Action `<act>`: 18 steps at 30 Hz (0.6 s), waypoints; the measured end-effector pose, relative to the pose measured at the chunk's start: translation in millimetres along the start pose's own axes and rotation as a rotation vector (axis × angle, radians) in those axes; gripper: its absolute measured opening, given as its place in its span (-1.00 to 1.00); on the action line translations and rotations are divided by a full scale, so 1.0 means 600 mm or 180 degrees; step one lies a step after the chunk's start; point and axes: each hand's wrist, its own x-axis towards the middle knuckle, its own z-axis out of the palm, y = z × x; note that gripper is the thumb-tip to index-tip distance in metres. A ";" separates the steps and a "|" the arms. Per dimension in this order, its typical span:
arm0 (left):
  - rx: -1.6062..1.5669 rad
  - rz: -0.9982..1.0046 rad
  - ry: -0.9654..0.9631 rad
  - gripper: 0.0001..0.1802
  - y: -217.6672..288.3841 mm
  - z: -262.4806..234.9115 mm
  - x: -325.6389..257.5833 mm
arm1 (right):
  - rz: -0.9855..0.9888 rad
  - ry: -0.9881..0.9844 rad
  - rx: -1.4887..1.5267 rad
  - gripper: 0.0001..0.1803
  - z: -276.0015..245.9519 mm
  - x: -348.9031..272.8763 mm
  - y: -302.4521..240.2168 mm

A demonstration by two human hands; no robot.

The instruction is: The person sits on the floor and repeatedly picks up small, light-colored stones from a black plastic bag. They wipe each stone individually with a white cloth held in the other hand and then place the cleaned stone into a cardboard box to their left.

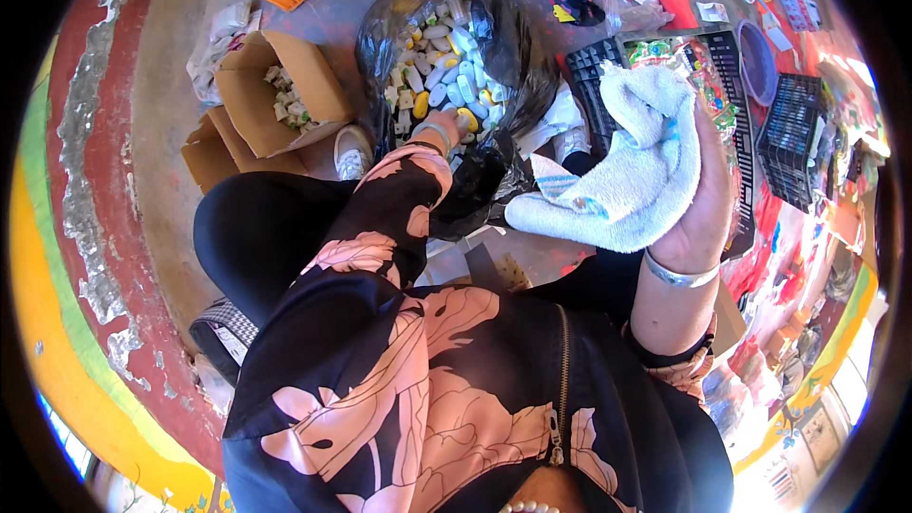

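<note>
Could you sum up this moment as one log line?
left hand: reaching into black bag of small bottles | right hand: holding white towel | nearby: cardboard box

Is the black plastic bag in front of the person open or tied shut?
Open: the black bag gapes wide, showing small white, blue and yellow items, and the left hand reaches into it.

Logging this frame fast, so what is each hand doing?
Left hand: reaching into the black bag of small bottles; grip cannot be told.
Right hand: holding a white towel.
</note>
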 end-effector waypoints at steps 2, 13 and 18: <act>-0.2055 -0.0201 -0.0449 -0.57 -0.005 -0.018 -0.006 | -0.0092 0.0152 -0.0088 -0.67 0.017 -0.007 0.007; -0.5800 0.1633 -0.1925 -0.60 0.113 -0.181 -0.271 | -0.0101 -0.0399 -0.0550 -0.68 0.013 -0.012 0.010; -0.5705 0.1862 -0.1866 -0.53 0.127 -0.201 -0.381 | -0.0264 -0.0515 -0.1089 -0.67 0.031 -0.013 0.035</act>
